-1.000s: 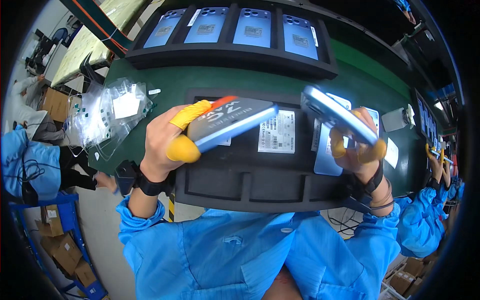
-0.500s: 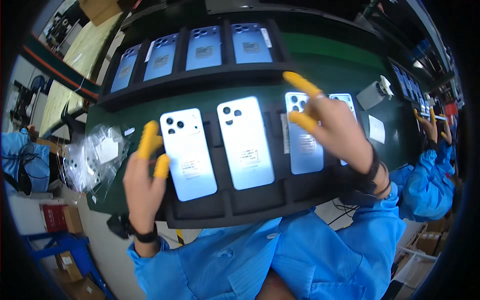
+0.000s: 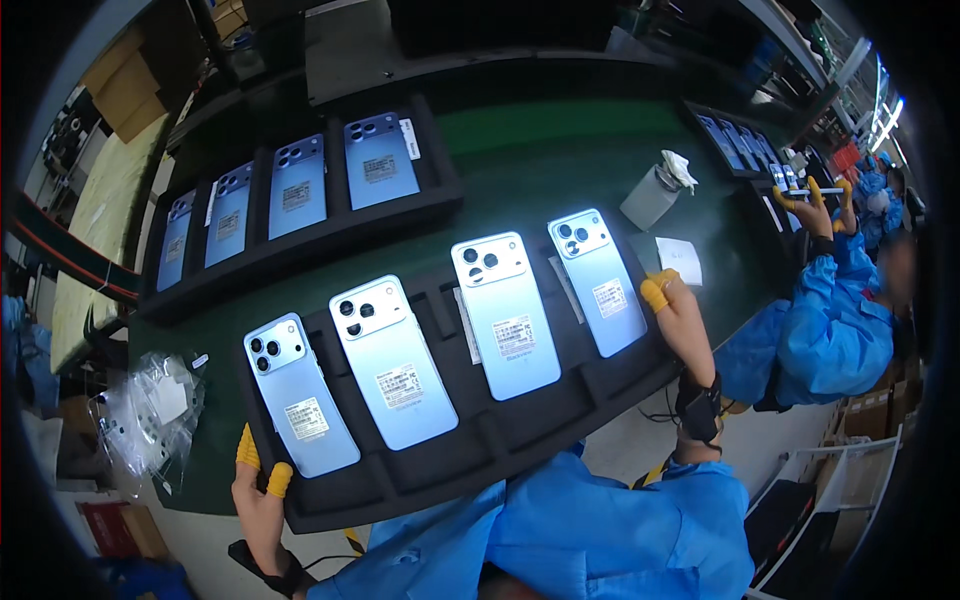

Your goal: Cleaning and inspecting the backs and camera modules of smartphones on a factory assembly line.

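A black foam tray [image 3: 440, 482] lies tilted across my front, its right end farther away. Several light blue phones lie back-up in its slots, each with a printed label: the leftmost phone [image 3: 308, 420], two middle ones and the rightmost phone [image 3: 605, 290]. White strips lie beside the two right-hand phones. My left hand [image 3: 262, 505], in yellow finger cots, grips the tray's near left corner. My right hand [image 3: 684, 325], also in yellow cots, is closed on its right end; the fingers under the rim are hidden.
Behind stands a second foam tray [image 3: 310, 240] with several blue phones. A bottle with white tissue [image 3: 652, 196] and a white paper [image 3: 680, 260] sit at right. Clear plastic bags [image 3: 150, 420] lie at left. A co-worker in a blue smock [image 3: 835, 310] handles a phone farther right.
My hands have gone from over the phones to the two ends of the near tray. That tray now sits more slanted in view, and the view itself has shifted.
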Demonstrator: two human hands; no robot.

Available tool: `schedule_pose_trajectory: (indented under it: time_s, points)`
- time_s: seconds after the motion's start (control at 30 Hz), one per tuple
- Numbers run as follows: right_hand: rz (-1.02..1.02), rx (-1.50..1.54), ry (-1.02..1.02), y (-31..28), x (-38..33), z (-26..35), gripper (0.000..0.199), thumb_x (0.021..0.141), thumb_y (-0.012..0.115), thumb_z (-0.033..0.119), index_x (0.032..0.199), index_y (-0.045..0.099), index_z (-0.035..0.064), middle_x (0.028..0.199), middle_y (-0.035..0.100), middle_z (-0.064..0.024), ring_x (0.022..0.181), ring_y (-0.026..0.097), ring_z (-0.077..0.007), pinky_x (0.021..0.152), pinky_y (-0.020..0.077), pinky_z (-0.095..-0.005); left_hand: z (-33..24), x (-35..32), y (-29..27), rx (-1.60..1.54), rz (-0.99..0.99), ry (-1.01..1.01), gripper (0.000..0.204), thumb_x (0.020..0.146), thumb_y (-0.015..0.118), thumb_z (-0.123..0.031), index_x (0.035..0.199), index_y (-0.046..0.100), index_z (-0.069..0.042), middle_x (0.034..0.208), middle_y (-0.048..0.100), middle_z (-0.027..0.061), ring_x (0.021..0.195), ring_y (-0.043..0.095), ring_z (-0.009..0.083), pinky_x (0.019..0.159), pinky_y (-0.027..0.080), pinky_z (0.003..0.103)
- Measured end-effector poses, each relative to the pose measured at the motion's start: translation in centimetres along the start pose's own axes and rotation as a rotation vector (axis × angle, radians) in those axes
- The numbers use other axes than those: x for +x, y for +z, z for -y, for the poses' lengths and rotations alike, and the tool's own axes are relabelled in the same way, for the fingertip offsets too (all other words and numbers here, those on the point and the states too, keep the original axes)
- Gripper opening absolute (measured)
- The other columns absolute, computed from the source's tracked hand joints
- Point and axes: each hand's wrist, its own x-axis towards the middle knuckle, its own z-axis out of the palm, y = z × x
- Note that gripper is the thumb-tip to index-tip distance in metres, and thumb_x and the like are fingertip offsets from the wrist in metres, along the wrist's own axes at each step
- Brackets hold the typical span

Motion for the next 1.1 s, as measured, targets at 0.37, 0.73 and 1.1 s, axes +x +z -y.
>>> schedule_pose_trajectory:
  time_s: [0.37, 0.73, 1.1]
  points:
    - [-0.129, 0.588, 0.031, 0.9, -0.1, 1.8, 0.044, 0.077, 0.070, 0.007, 0.117, 0.056, -0.0052, 0.103, 0.047, 0.0018, 0.080, 0.045, -0.0086, 0.072, 0.0370, -0.0194, 1.4, 0.5, -2.2, -0.265, -0.376, 0.354, 0.061, 0.081, 0.067, -0.012, 0.134, 0.040, 0.002, 0.129, 0.050, 0.0113, 0.109, 0.053, 0.0178, 0.094, 0.041, 0.029]
    - [-0.013, 0.818, 0.101, 3.0, 11.3, 12.0, 0.037, 0.091, 0.052, 0.010, 0.127, 0.051, 0.0001, 0.109, 0.059, -0.0080, 0.092, 0.058, -0.0111, 0.082, 0.0463, -0.0221, -5.6, 13.4, -9.8, -0.170, -0.414, 0.307, 0.043, 0.089, 0.051, -0.005, 0.131, 0.045, 0.002, 0.109, 0.059, 0.0061, 0.091, 0.057, 0.0084, 0.079, 0.046, 0.021]
    - [0.077, 0.935, -0.001, 10.5, 18.5, 17.0, 0.047, 0.079, 0.066, 0.006, 0.122, 0.051, -0.0058, 0.111, 0.059, -0.0136, 0.099, 0.057, -0.0156, 0.087, 0.0443, -0.0238, -7.8, 29.0, -16.6, 0.605, -0.352, 0.291, 0.044, 0.077, 0.057, -0.009, 0.118, 0.055, 0.007, 0.099, 0.065, 0.0197, 0.082, 0.063, 0.0177, 0.074, 0.048, 0.026]
